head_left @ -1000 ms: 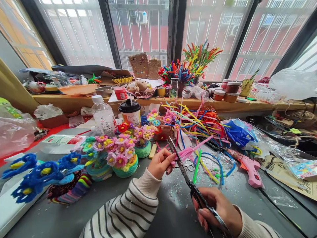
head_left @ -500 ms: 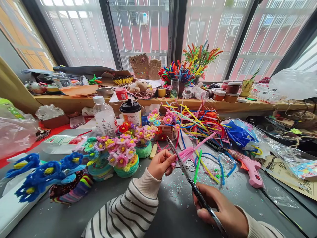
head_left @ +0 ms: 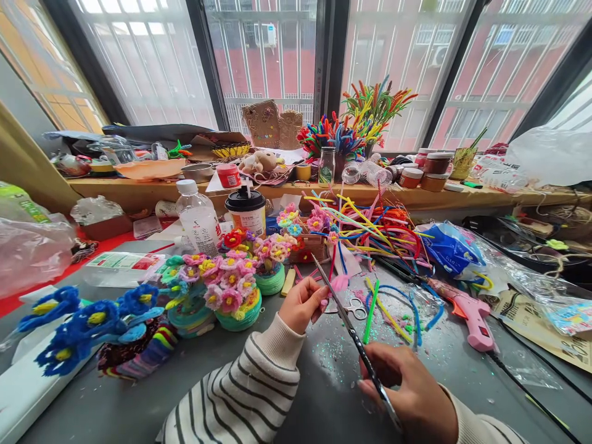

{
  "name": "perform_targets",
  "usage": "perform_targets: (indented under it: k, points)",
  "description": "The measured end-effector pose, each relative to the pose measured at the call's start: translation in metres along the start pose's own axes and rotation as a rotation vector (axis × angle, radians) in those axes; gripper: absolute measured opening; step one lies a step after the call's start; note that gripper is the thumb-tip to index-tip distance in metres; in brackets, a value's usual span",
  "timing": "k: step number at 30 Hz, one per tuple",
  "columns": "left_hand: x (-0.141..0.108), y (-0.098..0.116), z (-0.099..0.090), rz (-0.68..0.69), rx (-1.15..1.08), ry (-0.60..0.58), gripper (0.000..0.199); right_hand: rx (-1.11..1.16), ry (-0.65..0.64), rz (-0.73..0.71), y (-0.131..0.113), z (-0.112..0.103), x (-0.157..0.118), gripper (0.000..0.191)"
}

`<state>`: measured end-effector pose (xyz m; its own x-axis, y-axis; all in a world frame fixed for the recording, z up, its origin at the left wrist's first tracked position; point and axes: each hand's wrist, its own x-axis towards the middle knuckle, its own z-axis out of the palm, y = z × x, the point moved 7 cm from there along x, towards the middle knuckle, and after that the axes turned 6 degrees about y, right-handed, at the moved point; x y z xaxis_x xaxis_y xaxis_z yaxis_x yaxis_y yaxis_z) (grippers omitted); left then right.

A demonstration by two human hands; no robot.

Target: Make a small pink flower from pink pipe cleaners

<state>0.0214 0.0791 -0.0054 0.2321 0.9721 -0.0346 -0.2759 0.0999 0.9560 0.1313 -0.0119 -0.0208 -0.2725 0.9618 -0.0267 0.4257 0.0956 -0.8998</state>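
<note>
My left hand (head_left: 303, 306) is closed in a pinch on a pink fuzzy stem (head_left: 341, 282), of which a short stretch shows beyond the fingertips. Long dark scissors (head_left: 352, 333) slant across in front of it, tips pointing up and away, with the blades together beside my left fingertips. Their handle end is held by my right hand (head_left: 407, 385), at the lower right. Just past the blades, small silver scissors (head_left: 357, 309) lie on the grey table (head_left: 324, 394). A green stem piece (head_left: 371, 312) rests to their right.
Pots of pink fuzzy flowers (head_left: 231, 280) and blue flowers (head_left: 95, 317) stand at left, near a bottle (head_left: 197, 216) and a lidded cup (head_left: 246, 213). A pile of coloured stems (head_left: 383, 225) lies behind. At right are a pink glue gun (head_left: 472, 314) and its cable.
The long pink strands that stretched to the upper right beyond the scissors are gone from there; a short pink part remains. The scissor blades have closed up, and the view has shifted slightly.
</note>
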Motion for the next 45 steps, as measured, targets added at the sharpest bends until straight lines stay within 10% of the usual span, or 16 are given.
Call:
perform_targets:
  k: [20,45]
  points:
    - [-0.006,0.012,0.003,0.104,-0.049,-0.024,0.03,0.225,-0.202,-0.232,-0.027,-0.009,-0.006,0.054]
    - [-0.013,0.019,0.003,0.183,-0.057,0.013,0.027,0.14,-0.064,-0.164,-0.007,-0.009,-0.007,0.048]
